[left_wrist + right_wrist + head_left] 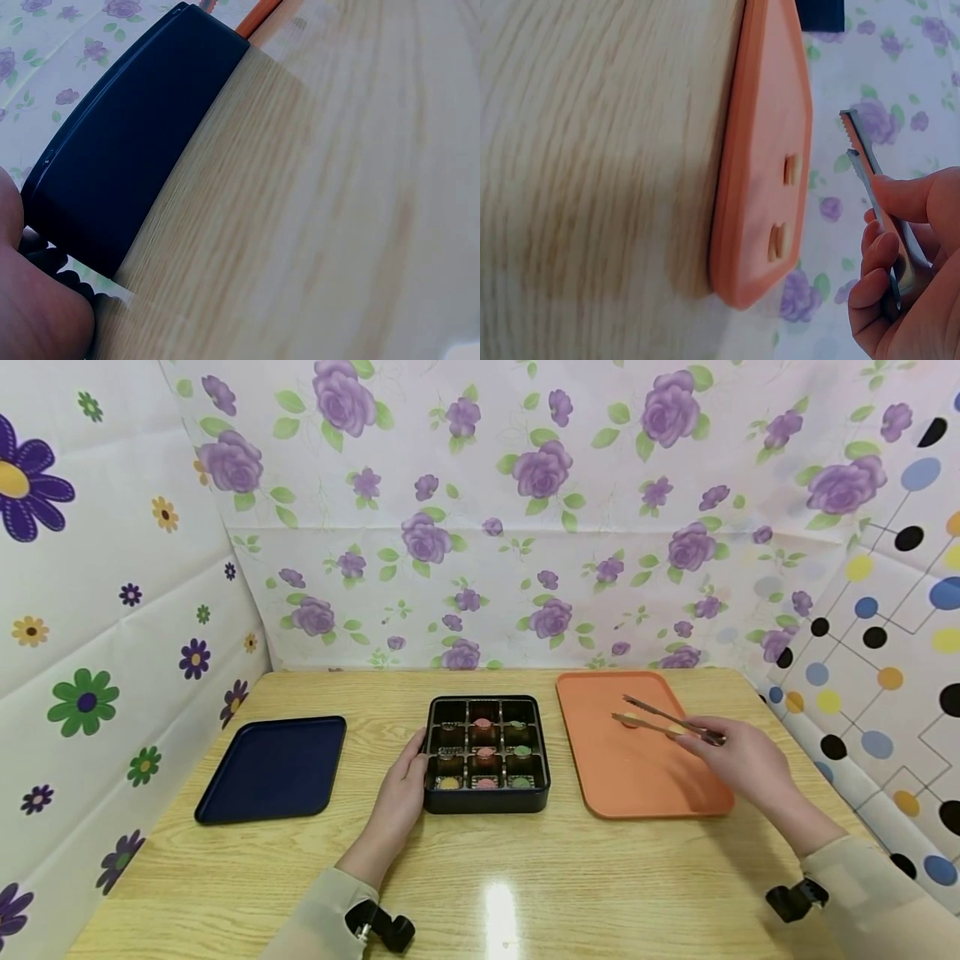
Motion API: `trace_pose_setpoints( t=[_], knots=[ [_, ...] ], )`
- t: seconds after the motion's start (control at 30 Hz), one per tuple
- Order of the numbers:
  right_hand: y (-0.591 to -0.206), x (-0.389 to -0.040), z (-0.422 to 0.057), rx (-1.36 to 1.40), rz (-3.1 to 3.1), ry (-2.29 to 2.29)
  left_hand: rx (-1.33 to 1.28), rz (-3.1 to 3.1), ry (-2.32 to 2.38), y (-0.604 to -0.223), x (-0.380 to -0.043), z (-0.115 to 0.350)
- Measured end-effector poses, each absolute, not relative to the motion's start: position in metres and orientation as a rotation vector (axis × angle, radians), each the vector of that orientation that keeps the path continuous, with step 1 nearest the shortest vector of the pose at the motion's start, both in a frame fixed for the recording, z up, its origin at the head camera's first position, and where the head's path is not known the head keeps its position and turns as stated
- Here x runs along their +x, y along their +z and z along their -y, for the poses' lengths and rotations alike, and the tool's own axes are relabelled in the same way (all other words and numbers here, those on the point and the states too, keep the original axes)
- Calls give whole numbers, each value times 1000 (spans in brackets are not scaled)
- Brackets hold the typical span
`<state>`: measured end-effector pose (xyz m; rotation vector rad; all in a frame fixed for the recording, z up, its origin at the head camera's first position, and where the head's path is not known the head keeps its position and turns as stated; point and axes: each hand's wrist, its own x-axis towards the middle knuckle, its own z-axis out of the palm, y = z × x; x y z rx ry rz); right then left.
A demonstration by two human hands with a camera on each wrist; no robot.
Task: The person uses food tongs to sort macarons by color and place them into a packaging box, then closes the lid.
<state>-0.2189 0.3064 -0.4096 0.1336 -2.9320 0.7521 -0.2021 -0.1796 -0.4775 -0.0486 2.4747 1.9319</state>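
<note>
My left hand (403,789) rests against the left side of a black divided box (486,803), fingers lying along its wall. Inside the box, pink macarons (486,752) fill the middle column's visible cups and green macarons (521,751) the right one. A yellow macaron (449,783) sits in the front left compartment; the clear cups behind it show none. My right hand (911,262) holds metal tongs (870,161), tips apart with nothing between them, above the orange tray (622,785). Two yellow macarons (781,241) lie on that tray, partly behind the tongs in the head view.
A dark blue tray (273,768) lies to the left on the wooden table (450,877). Flowered cloth (480,568) hangs behind the table, with patterned cloth walls at both sides. The orange tray stands close to the box's right.
</note>
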Motion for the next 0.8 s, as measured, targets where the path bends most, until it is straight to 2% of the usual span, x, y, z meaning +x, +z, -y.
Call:
trace_pose_setpoints(
  t=[0.8],
  knots=[
    [-433, -233, -332, 77, 2990, 703, -63, -2478, 1935, -476, -202, 180]
  ],
)
